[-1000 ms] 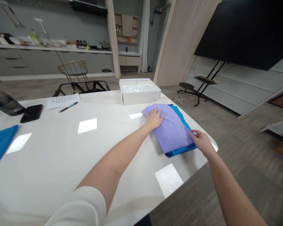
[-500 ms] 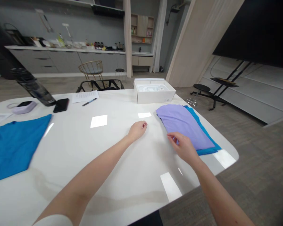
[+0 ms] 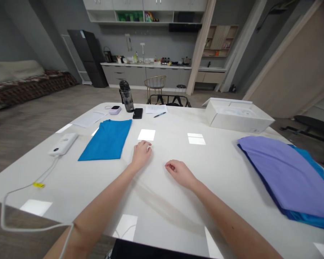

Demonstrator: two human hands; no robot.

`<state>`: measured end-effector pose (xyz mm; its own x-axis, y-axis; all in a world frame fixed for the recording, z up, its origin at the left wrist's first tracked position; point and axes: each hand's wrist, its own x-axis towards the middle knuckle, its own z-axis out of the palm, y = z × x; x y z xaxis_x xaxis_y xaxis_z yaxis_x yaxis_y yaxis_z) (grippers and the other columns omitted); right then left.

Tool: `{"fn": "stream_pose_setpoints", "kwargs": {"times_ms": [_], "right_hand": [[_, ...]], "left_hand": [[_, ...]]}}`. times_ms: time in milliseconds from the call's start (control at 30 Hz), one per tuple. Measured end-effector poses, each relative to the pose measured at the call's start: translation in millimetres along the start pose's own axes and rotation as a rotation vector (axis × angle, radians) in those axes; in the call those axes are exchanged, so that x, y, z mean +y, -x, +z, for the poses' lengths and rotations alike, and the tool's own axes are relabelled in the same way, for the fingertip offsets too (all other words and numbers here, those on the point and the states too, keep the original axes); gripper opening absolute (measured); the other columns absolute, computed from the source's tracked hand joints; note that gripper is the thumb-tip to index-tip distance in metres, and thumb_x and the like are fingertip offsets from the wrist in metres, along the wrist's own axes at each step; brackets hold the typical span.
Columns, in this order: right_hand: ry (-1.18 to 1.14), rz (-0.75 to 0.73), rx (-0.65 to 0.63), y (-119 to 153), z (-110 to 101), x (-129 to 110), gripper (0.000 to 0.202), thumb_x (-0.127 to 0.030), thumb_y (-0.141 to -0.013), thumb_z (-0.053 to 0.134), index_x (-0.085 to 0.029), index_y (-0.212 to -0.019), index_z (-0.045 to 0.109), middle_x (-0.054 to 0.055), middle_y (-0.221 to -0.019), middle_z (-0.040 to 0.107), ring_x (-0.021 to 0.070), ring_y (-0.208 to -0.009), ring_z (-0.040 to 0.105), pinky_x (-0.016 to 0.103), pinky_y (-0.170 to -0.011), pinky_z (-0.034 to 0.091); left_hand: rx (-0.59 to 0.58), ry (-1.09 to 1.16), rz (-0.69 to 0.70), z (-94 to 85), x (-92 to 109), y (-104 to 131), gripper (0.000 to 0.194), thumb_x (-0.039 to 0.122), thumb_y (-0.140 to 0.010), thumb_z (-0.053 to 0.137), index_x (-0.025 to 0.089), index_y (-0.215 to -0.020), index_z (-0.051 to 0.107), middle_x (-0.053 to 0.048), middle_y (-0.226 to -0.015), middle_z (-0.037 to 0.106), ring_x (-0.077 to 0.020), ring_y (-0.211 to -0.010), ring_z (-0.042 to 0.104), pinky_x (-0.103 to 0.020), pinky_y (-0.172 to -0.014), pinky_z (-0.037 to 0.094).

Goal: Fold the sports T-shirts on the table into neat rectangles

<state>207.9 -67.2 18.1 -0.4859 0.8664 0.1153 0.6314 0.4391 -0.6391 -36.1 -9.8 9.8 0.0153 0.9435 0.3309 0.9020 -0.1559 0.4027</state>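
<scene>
Over the middle of the white table [image 3: 167,194], my left hand [image 3: 142,154] has its fingers curved and apart, with nothing in it. It is just right of a flat blue cloth [image 3: 108,140]. My right hand [image 3: 180,172] is to the right of it, fingers curled together; whether something small is between them cannot be made out. On the right side lies a purple cloth [image 3: 283,169] on top of blue cloths, away from both hands.
An open white box [image 3: 232,120] stands at the back right. Along the back left are a bottle [image 3: 126,96], a black phone [image 3: 137,113], a pen [image 3: 160,114] and papers. A white power strip [image 3: 63,144] with a cable lies at the left.
The view has turned left, bringing the whole blue cloth and the power strip into sight. Both hands have moved left, away from the purple cloth; the left hand's fingers have spread.
</scene>
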Motion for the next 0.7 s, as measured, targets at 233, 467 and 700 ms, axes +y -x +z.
{"fn": "stream_pose_setpoints", "kwargs": {"times_ms": [233,467,700], "right_hand": [[0.312,-0.034,0.078,-35,10,13,0.023,-0.035,-0.104,0.048,-0.021,-0.108,0.065,0.007,-0.101,0.069,0.0208,-0.092,0.061,0.035,-0.086,0.040],[0.272,-0.045,0.062,-23,0,21,0.020,-0.039,-0.099,0.055,-0.022,-0.099,0.066,0.003,-0.087,0.066,0.0204,-0.086,0.059,0.034,-0.082,0.039],[0.014,-0.002,0.077,-22,-5,28,0.021,-0.038,-0.098,0.055,-0.024,-0.097,0.071,0.001,-0.081,0.069,0.0190,-0.080,0.061,0.034,-0.083,0.042]], "left_hand": [[0.060,-0.276,-0.332,-46.7,-126,-28,0.036,0.027,-0.096,0.045,0.019,-0.128,0.059,-0.016,-0.139,0.055,-0.0313,-0.128,0.051,-0.047,-0.115,0.028],[0.100,-0.336,-0.510,-52.9,-192,-66,0.046,0.033,-0.099,0.042,0.011,-0.138,0.051,-0.023,-0.136,0.056,-0.0373,-0.126,0.053,-0.051,-0.106,0.037],[0.153,-0.297,-0.622,-54.2,-194,-77,0.032,0.032,-0.098,0.043,0.016,-0.120,0.061,-0.017,-0.120,0.066,-0.0351,-0.112,0.061,-0.044,-0.092,0.046]]}}
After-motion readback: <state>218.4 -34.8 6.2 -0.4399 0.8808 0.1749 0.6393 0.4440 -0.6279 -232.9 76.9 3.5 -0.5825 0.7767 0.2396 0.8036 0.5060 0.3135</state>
